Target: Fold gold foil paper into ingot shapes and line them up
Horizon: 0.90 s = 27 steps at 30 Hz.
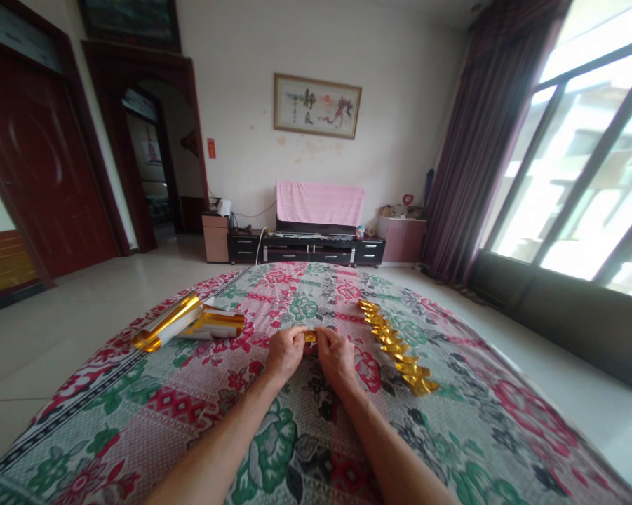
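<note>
Between my two hands is a small folded piece of gold foil paper (310, 337), over the middle of the patterned cloth (273, 449). My left hand (287, 351) pinches its left end with thumb and fingers, and my right hand (337, 354) pinches the right end. Most of the piece is hidden by my fingers. Right of my hands, a slanting row of several folded gold paper ingots (394, 347) lies on the cloth. To the left are curled sheets of gold foil paper (210, 324) with pale undersides, one overlapping another.
The flowered cloth covers a wide rounded surface in front of me. Beyond it stands a low black cabinet (316, 251) with a pink towel (320, 203) draped over a dark screen. Windows and a purple curtain (489, 140) are at right, a red door (42, 154) at left.
</note>
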{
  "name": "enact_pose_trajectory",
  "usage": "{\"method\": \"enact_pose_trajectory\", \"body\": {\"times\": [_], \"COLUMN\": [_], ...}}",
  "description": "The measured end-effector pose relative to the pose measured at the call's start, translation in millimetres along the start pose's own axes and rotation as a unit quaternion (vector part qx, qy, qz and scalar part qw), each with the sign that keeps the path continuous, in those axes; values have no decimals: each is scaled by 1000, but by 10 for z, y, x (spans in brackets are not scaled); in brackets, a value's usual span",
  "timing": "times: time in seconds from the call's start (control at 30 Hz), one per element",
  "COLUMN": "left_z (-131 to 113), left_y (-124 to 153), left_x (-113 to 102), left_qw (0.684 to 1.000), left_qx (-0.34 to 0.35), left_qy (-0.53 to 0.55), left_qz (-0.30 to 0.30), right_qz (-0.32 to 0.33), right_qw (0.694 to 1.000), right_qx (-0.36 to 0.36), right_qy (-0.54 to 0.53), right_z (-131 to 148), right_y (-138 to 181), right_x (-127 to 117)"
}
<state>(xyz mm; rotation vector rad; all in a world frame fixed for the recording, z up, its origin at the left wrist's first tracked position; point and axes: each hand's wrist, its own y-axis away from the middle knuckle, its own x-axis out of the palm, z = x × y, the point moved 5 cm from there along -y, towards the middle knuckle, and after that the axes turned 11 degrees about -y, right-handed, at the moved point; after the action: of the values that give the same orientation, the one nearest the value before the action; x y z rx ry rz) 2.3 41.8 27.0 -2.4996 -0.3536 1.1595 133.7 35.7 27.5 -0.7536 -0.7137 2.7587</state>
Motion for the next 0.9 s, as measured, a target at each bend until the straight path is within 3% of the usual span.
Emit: {"method": "enact_pose_trajectory", "body": {"times": [0.9], "left_z": [1], "left_y": [21], "left_x": [10], "left_qw": [1000], "left_qx": [-11], "left_qy": [-5], "left_qz": [-7], "right_qz": [8], "right_qw": [1000], "right_qx": [0], "right_qy": [9], "right_z": [17], "right_y": [12], "right_x": [5]}}
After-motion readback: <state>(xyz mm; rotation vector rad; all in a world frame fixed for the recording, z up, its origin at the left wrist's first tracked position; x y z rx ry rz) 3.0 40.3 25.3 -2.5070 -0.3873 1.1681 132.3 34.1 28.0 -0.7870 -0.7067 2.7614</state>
